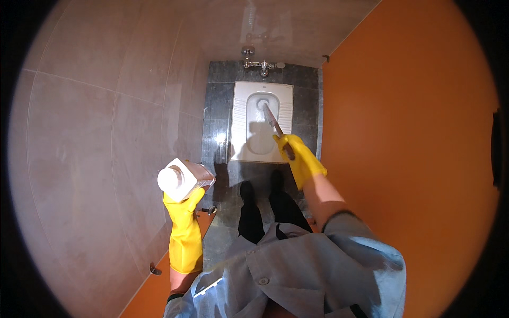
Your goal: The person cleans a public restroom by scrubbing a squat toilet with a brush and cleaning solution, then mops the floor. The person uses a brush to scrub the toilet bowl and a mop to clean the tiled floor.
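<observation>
My left hand [185,200], in a yellow rubber glove, grips a white plastic bottle [191,179] with a white cap by its side, left of my body. In a matching glove, my right hand [300,155] is closed around the handle of a toilet brush [274,121]. The brush slants down into the white squat toilet [284,155], its head near the drain hole [263,104] at the far end of the bowl. Whether the bristles touch the porcelain, I cannot tell.
Chrome flush pipework [264,67] stands behind the toilet. A tiled wall [79,139] rises at left, an orange partition [397,119] at right. Dark floor tiles [216,103] surround the toilet. An orange door [147,292] with a latch [210,210] is behind at left.
</observation>
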